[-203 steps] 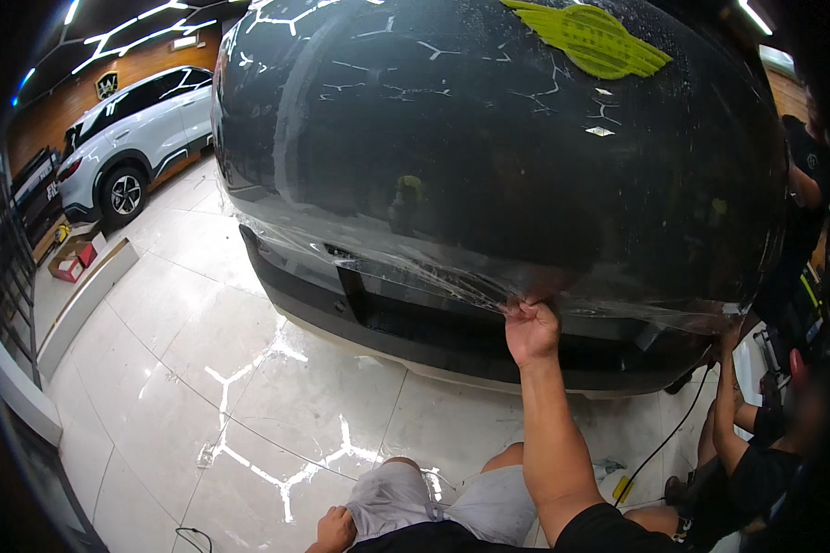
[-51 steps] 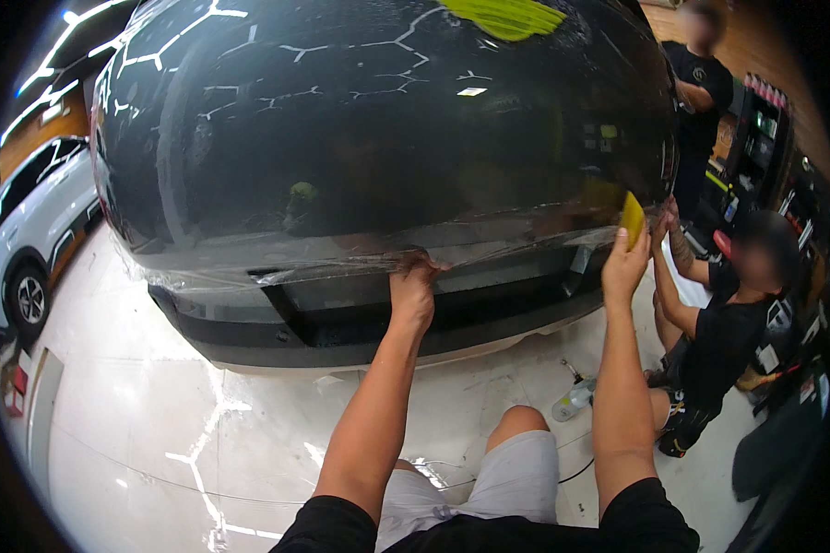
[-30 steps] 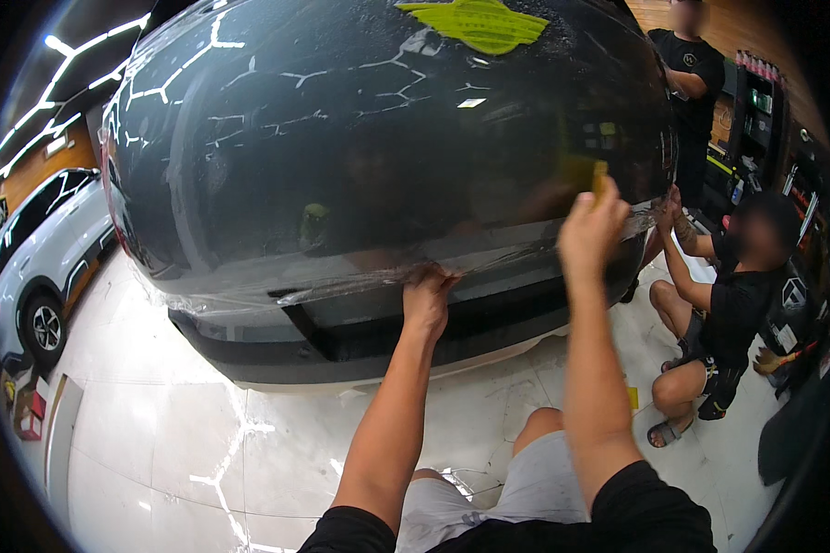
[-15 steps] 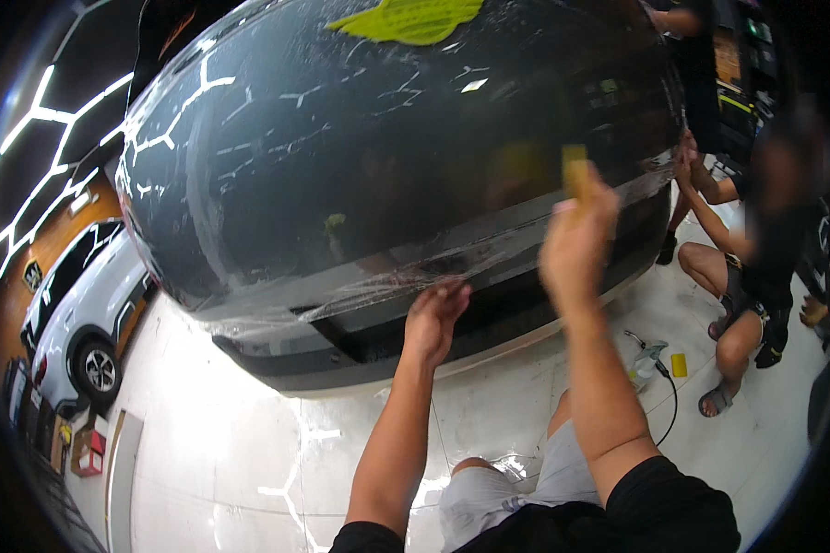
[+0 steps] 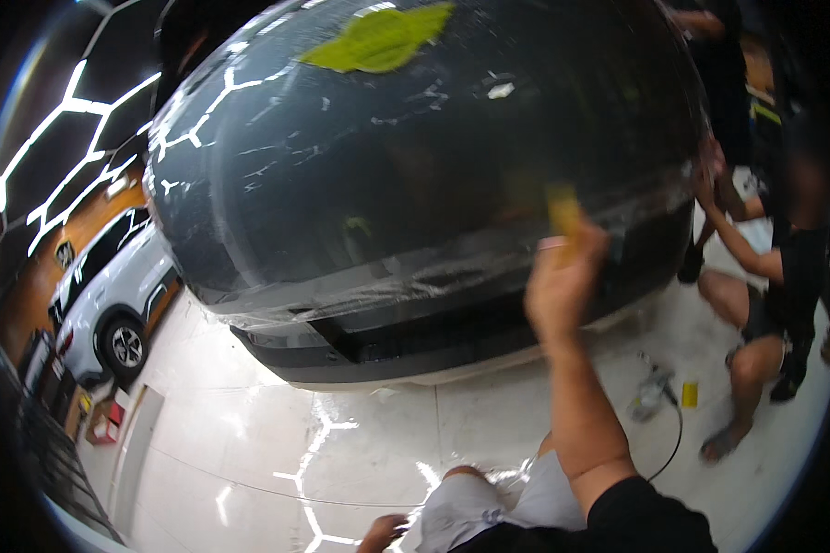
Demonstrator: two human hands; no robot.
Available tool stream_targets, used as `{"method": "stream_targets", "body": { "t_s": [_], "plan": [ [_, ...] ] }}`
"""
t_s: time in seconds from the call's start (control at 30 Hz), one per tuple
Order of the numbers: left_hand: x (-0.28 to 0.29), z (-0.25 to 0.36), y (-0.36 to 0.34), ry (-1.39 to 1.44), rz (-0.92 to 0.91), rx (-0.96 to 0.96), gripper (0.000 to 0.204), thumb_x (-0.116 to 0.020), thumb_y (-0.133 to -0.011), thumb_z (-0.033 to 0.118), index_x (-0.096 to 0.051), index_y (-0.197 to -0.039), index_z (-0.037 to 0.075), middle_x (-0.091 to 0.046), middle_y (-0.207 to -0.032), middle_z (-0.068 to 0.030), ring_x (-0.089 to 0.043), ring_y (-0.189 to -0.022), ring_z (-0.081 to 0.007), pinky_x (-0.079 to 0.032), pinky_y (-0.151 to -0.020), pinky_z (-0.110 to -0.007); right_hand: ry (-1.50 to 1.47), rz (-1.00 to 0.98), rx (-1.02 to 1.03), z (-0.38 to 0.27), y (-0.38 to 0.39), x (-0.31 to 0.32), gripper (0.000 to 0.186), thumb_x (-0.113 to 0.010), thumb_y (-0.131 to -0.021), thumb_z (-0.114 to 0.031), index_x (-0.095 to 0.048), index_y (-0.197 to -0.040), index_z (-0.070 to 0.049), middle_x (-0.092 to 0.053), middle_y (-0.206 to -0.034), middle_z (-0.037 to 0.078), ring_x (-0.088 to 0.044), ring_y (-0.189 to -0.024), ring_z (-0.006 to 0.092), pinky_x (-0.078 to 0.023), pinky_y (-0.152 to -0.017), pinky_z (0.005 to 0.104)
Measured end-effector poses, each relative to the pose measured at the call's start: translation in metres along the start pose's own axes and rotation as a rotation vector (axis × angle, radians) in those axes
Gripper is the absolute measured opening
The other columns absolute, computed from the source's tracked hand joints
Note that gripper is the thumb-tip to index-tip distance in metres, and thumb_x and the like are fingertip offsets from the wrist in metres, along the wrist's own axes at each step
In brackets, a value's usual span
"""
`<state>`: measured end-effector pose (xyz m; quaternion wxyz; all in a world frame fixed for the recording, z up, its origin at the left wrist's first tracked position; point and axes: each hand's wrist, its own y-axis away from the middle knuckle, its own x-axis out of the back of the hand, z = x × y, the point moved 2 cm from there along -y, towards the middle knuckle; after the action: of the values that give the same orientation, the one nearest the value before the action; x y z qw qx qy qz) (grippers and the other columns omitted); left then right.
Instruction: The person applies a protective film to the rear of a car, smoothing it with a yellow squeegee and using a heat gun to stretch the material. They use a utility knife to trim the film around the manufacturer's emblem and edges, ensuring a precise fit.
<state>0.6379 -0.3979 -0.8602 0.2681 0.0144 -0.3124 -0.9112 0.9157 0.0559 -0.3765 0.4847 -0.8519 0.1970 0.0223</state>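
Note:
My right hand [image 5: 565, 281] is closed around a yellow squeegee [image 5: 563, 212], its blade upward, in front of the dark grey car panel [image 5: 341, 166]. Motion blurs both, so I cannot tell whether the blade touches. Wet clear film [image 5: 406, 281] lies over the panel, its wrinkled edge running along the lower side above a black trim strip. A yellow-green winged shape [image 5: 378, 41] sits high on the panel. My left hand [image 5: 385, 530] is down at the lower edge of the picture beside my grey shorts, away from the car, its fingers too unclear to read.
A crouching co-worker [image 5: 793, 240] at the right has hands on the panel's right edge; another person [image 5: 719, 74] stands behind. A spray gun [image 5: 655, 392] with a hose and a yellow block [image 5: 690, 394] lie on the shiny floor. A white car [image 5: 111, 295] is parked left.
My left hand has left the film's lower edge and dropped toward my lap. My right hand with the squeegee sits slightly lower and left in view. The view itself has shifted.

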Motion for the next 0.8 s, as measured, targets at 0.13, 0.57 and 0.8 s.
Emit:
{"method": "stream_targets", "body": {
  "t_s": [0.13, 0.57, 0.8],
  "plan": [
    [-0.075, 0.015, -0.027, 0.769, 0.089, 0.408, 0.032, -0.041, -0.099, 0.022, -0.051, -0.123, 0.002, -0.061, -0.113, -0.0166, -0.062, -0.097, -0.0275, -0.055, -0.078, -0.035, 0.311, -0.081, -0.088, 0.022, -0.026, -0.005, 0.037, -0.053, -0.091, -0.005, -0.050, -0.128, -0.002, -0.051, -0.110, 0.018, -0.051, -0.107, 0.0342, -0.040, -0.095, 0.0445],
    [-0.219, 0.518, 0.172, -0.193, -0.297, -0.222, 0.038, -0.059, -0.094, 0.025, -0.057, -0.126, 0.004, -0.068, -0.103, -0.0122, -0.066, -0.091, -0.0232, -0.053, -0.082, -0.034, 0.165, -0.813, -0.983, -0.022, -0.112, 0.123, 0.035, -0.052, -0.086, -0.002, -0.052, -0.121, 0.001, -0.063, -0.106, 0.018, -0.062, -0.100, 0.0274, -0.049, -0.087, 0.0379],
    [-0.222, 0.644, 0.259, -0.165, -0.398, -0.156, 0.048, -0.064, -0.092, 0.028, -0.049, -0.132, 0.007, -0.064, -0.106, -0.0151, -0.061, -0.104, -0.0194, -0.052, -0.081, -0.031, -0.082, -1.366, -0.850, -0.200, -0.067, 0.044, 0.054, -0.063, -0.081, -0.015, -0.048, -0.130, 0.002, -0.054, -0.125, 0.024, -0.047, -0.122, 0.0404, -0.039, -0.103, 0.0452]
  ]
}}
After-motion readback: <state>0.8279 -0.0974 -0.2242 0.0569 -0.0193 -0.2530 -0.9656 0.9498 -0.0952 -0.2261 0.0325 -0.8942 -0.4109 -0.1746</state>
